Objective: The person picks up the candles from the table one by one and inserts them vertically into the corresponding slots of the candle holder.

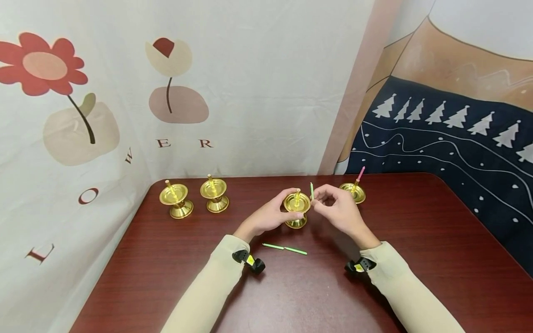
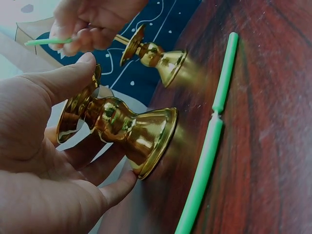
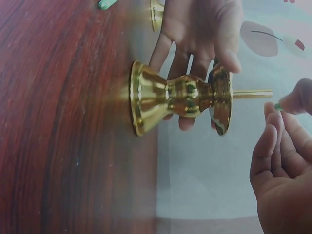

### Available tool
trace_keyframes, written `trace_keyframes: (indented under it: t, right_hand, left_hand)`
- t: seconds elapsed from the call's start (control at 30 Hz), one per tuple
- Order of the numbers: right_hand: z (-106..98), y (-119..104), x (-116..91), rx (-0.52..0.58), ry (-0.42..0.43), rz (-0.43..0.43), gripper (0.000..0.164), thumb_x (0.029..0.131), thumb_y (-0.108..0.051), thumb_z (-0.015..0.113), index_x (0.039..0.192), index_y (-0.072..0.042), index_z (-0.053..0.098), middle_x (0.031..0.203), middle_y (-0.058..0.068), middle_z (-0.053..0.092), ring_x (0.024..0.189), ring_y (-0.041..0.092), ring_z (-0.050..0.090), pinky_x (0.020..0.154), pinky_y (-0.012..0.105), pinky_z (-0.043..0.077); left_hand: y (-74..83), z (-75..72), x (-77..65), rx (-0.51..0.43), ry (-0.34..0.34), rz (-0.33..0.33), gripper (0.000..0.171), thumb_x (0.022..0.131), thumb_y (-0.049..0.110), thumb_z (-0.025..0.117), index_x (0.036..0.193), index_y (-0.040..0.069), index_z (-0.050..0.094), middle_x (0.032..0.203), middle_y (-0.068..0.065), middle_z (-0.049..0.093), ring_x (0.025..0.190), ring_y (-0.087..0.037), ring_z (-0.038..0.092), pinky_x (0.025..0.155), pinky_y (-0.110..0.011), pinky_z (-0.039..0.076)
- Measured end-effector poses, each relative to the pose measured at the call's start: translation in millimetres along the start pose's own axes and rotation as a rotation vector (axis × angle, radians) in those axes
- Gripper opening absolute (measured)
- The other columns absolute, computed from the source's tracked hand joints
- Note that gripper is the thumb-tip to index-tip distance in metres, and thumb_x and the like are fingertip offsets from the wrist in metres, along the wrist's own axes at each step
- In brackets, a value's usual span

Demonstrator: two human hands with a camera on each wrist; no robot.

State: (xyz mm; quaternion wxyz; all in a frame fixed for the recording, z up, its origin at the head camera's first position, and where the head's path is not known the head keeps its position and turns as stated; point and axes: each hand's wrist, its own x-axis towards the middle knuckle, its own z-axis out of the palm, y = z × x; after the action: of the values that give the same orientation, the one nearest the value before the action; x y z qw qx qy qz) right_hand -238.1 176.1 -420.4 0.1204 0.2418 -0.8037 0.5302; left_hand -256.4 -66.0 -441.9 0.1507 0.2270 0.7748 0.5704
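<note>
My left hand (image 1: pixel 270 214) grips a brass candle holder (image 1: pixel 297 224) by its dish, thumb on the near rim and fingers round the far side. The holder stands upright, with a thin tube rising from its dish. Just right of it, my right hand (image 1: pixel 339 210) pinches a thin green candle (image 1: pixel 312 189) between thumb and fingertips. This candle points upward, apart from the tube (image 3: pixel 253 93). In front of the holder lie two green candles (image 2: pixel 225 73) end to end, their facing ends meeting or nearly so.
Behind my right hand stands another brass holder (image 1: pixel 353 194) with a pink candle (image 1: pixel 361 174) in it. Two brass holders without candles, one at the far left (image 1: pixel 181 210) and its neighbour (image 1: pixel 218 203), stand on the dark red table (image 1: pixel 145 277). A printed cloth (image 1: pixel 266 92) hangs behind.
</note>
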Motion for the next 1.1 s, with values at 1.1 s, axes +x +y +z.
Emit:
trace_keyframes:
  t: [1.1]
  right_hand:
    - [6.8,-5.8,-1.7,-0.006,0.058,-0.036,0.009,0.108,-0.003,0.07,0.114,-0.001,0.076,0.104,0.011,0.078,0.091,0.018,0.063,0.077,0.019,0.051]
  left_hand:
    - [9.6,22.1,-1.1,0.055,-0.055,0.009,0.08,0.102,0.02,0.082,0.168,0.007,0.038,0.148,-0.014,0.06,0.127,-0.02,0.061,0.109,-0.037,0.048]
